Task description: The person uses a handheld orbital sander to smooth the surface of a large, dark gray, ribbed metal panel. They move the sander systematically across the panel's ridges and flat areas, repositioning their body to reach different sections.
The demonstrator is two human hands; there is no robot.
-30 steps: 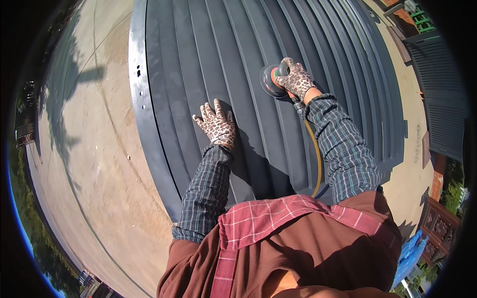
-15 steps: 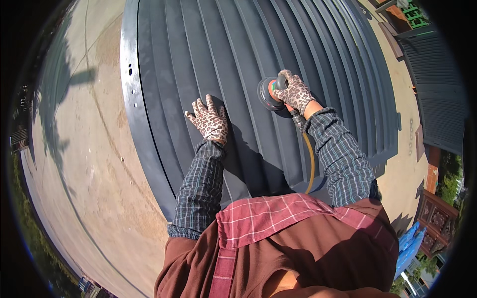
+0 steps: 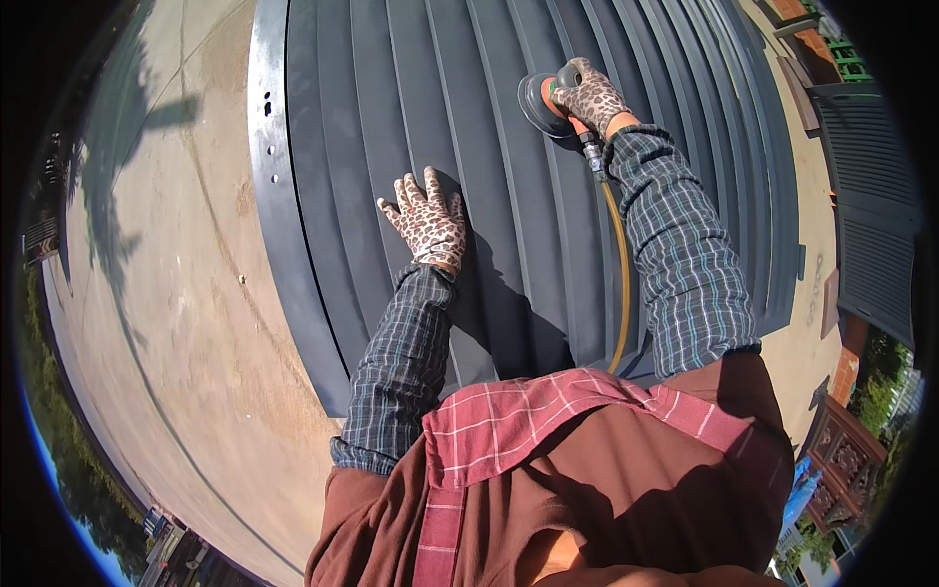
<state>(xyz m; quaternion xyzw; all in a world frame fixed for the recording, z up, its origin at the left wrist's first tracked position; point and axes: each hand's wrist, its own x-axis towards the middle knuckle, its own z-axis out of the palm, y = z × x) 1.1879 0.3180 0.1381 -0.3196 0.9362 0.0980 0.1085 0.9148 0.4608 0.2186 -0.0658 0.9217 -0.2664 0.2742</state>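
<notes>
A large dark grey ribbed metal panel (image 3: 509, 210) lies before me, its ribs running away from my body. My right hand (image 3: 595, 98), in a spotted glove, is wrapped round the top of a pneumatic disc sander (image 3: 544, 104). The sander's round pad rests on the ribs, and a yellow air hose (image 3: 622, 264) trails from its metal fitting back toward my waist. Farther left and nearer to me, my left hand (image 3: 431, 225) lies flat on the panel in a matching glove, fingers spread, holding nothing.
A bare metal edge strip (image 3: 266, 117) with small holes bounds the panel on the left. Concrete ground (image 3: 196, 284) stretches beyond it. At the far right are another ribbed dark panel (image 3: 866, 196) and a carved reddish-brown piece (image 3: 843, 460). A blue sheet (image 3: 800, 494) shows beside it.
My right hand has pushed the sander farther away along the ribs, drawing the hose out straighter. My left hand has stayed flat, shifting slightly right in the picture as the view moved.
</notes>
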